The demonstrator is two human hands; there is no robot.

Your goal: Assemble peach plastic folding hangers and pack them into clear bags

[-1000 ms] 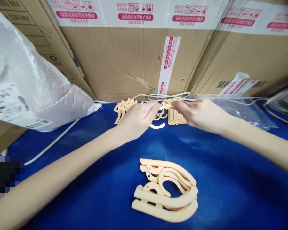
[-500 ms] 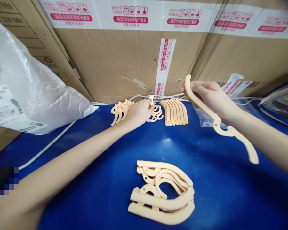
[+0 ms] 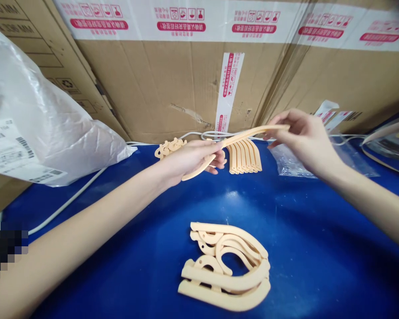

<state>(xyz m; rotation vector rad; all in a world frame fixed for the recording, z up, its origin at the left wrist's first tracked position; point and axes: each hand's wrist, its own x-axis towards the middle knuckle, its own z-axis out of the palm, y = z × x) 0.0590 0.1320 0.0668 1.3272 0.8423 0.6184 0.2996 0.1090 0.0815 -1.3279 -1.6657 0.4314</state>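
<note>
A cream plastic folding hanger (image 3: 252, 131) is held up between my two hands, its arms spread out to either side. My left hand (image 3: 194, 158) is closed around its middle, which the fingers mostly hide; one arm tip sticks out below the palm. At the other tip, my right hand (image 3: 301, 135) has its fingers bent around the end of the arm. Behind the left hand lie small hook pieces (image 3: 170, 147), partly covered. A row of curved hanger arms (image 3: 244, 155) stands just right of them.
Several folded cream hangers (image 3: 228, 282) lie piled on the blue tabletop (image 3: 146, 261) near me. Clear plastic bags (image 3: 295, 161) rest at the back right. A large wrapped package (image 3: 53, 119) leans in from the left. Cardboard boxes (image 3: 173, 79) and white cables (image 3: 66, 199) border the table.
The hanger has swung from the right to the middle and turned nearly level. My left hand has come off the hook pieces and gripped its middle; my right hand is now at its right tip.
</note>
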